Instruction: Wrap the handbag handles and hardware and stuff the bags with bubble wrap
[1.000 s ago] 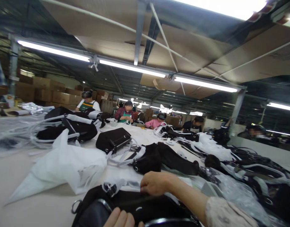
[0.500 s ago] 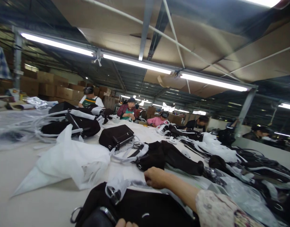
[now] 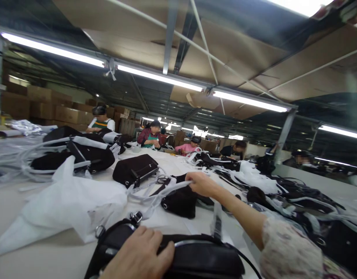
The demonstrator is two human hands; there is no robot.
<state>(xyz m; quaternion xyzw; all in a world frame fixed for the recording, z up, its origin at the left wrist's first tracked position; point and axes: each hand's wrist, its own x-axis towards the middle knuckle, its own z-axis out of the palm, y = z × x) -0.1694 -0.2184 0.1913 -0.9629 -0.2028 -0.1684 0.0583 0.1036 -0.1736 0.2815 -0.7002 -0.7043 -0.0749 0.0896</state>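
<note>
A black handbag (image 3: 206, 259) with a zipper and metal rings lies at the table's near edge. My left hand (image 3: 140, 252) presses on it, its fingers curled over the top beside the zipper and its thumb apart. Farther off, my right hand (image 3: 200, 184) is raised with its fingers closed on the end of a whitish plastic strip (image 3: 174, 188). That strip stretches down toward the metal buckle (image 3: 136, 217) on the handbag's left side. Behind it lies a second black bag (image 3: 180, 203), partly covered by my right hand and the strip.
White wrapping sheet (image 3: 64, 203) lies crumpled on the left. A boxy black bag (image 3: 134, 169) sits mid-table, and more bags (image 3: 88, 155) with wrapped handles lie beyond it. Black bags and plastic (image 3: 306, 209) crowd the right. Co-workers (image 3: 151, 135) sit across the table.
My right hand has risen and moved away from me, now pulling up a plastic strip. My left hand has come farther over the handbag, which has turned. The buckle, earlier under plastic, is now bare.
</note>
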